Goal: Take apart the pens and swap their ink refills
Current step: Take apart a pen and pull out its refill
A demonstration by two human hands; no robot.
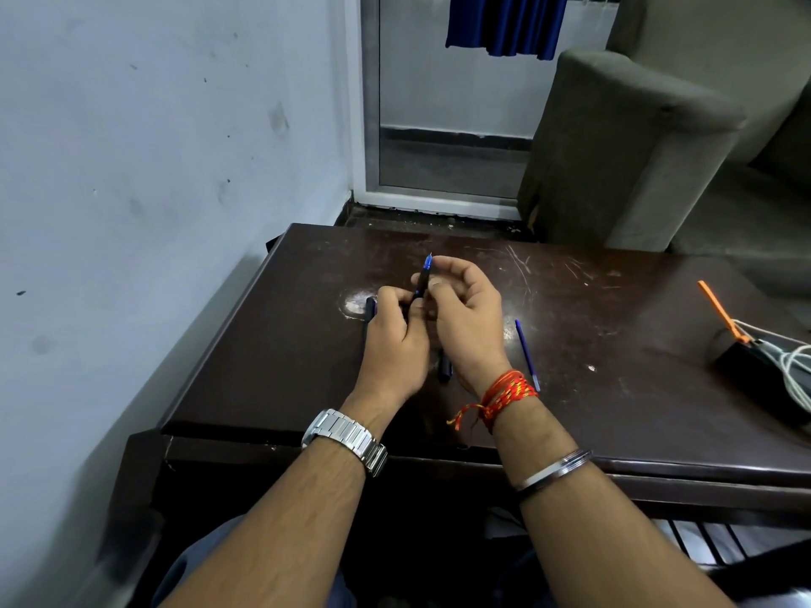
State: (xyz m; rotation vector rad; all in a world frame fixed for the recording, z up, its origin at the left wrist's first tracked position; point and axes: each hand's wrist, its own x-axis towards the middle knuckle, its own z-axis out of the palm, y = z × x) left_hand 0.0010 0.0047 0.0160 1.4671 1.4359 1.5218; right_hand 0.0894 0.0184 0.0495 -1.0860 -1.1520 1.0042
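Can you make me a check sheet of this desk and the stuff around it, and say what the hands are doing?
Surface: dark brown table, scratched and scuffed.
Job's things: blue-tipped pen held up; loose refill lying on the table; dark pen piece between the wrists.
Clutter: orange tool and black box at the right edge.
Grips: left hand and right hand both hold the pen.
Cables: white cables by the box.
Surroundings: grey wall, door, sofa, blue curtain.

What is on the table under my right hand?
A dark pen piece pokes out below the right hand; its far end is covered. A blue refill lies beside it on the table.
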